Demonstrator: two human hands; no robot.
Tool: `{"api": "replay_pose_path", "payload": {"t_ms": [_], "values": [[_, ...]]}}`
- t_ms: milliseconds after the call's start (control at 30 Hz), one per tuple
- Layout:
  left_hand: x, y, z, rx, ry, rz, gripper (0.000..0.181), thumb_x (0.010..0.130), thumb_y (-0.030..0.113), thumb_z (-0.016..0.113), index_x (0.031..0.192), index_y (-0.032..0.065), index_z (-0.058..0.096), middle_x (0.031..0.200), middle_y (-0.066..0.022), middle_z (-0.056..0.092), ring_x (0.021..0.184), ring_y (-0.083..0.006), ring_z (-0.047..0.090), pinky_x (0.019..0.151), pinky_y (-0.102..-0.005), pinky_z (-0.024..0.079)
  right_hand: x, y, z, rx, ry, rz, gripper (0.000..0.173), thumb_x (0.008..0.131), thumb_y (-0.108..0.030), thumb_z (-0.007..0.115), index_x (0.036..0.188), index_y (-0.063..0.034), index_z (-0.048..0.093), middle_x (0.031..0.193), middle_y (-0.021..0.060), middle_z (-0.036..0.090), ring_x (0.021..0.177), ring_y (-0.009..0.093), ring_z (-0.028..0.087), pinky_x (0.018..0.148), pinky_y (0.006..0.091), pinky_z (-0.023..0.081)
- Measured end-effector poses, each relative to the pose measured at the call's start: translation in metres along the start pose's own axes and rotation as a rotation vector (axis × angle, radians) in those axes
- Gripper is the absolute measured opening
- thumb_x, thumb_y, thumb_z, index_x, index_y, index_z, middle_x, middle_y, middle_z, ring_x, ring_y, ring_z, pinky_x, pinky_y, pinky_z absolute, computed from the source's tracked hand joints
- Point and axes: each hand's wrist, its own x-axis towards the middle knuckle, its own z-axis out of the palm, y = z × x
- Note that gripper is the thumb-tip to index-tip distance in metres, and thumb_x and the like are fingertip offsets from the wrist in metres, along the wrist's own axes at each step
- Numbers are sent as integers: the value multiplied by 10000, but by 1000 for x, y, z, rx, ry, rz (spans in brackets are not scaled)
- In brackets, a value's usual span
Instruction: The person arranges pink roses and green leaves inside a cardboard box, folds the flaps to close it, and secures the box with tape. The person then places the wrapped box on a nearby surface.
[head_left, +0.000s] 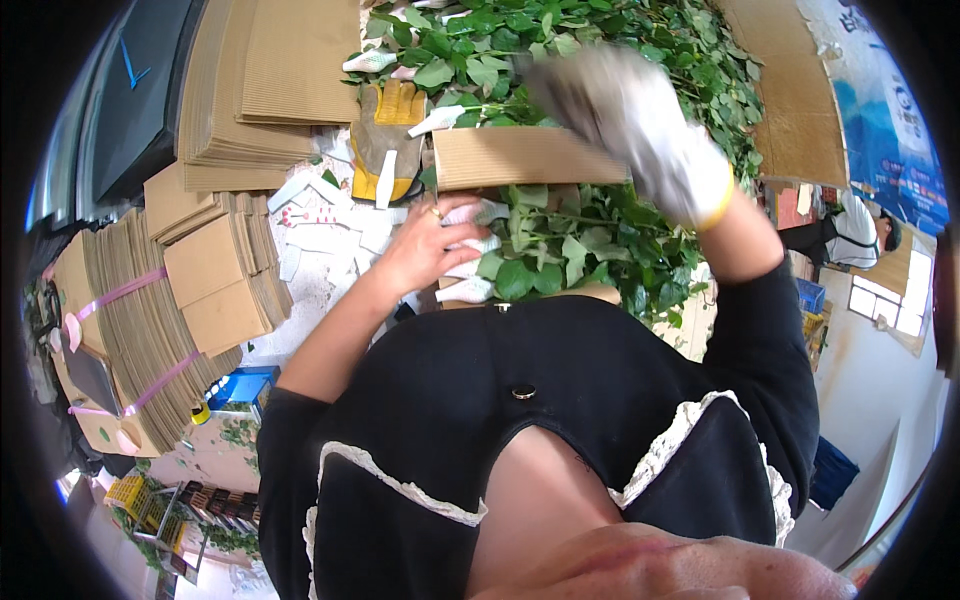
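Observation:
My bare left hand (431, 244), with a ring on one finger, lies over flower heads in white foam net sleeves (474, 290). Its fingers are spread and curved between the sleeves; whether they grip is unclear. Leafy green stems (570, 255) run right from these heads, with corrugated cardboard beneath. A cardboard strip (525, 157) lies just beyond the bunch. Over its right end, my right hand (637, 127) wears a white and grey glove with a yellow cuff. It is blurred, and its fingers cannot be made out. A yellow and grey work glove (386, 142) lies beyond my left hand.
More leafy stems (675, 45) with sleeved heads cover the far side. Loose white sleeves (322, 225) lie left of my left hand. Stacked cardboard sheets (300, 60) and strapped cardboard bundles (135, 300) stand at the left. A person (855, 232) is in the right background.

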Motion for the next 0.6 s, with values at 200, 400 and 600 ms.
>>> {"api": "replay_pose_path", "payload": {"t_ms": [200,400,600], "values": [[4,0,-3,-85,-70,-63,356,753,227,763,1090,173,663,1294,-81,548,1150,-328,533,957,-474,408,115,135,148,-235,-344,410,321,840,-192,592,1125,-50,637,1101,159,679,915,322,678,788,393,550],[3,6,-4,-132,-109,-199,626,781,251,745,1357,154,520,1322,-90,529,1201,-326,493,1041,-480,341,112,113,53,-99,-308,323,370,894,-317,536,1130,-54,646,1088,193,676,961,343,662,797,470,541],[5,6,-8,-74,-123,-207,657,772,247,753,1364,124,495,1309,-127,534,1219,-340,476,1052,-442,355,30,36,-99,76,728,283,246,909,-150,547,1115,-42,628,1022,140,693,883,242,677,711,391,550]]}}
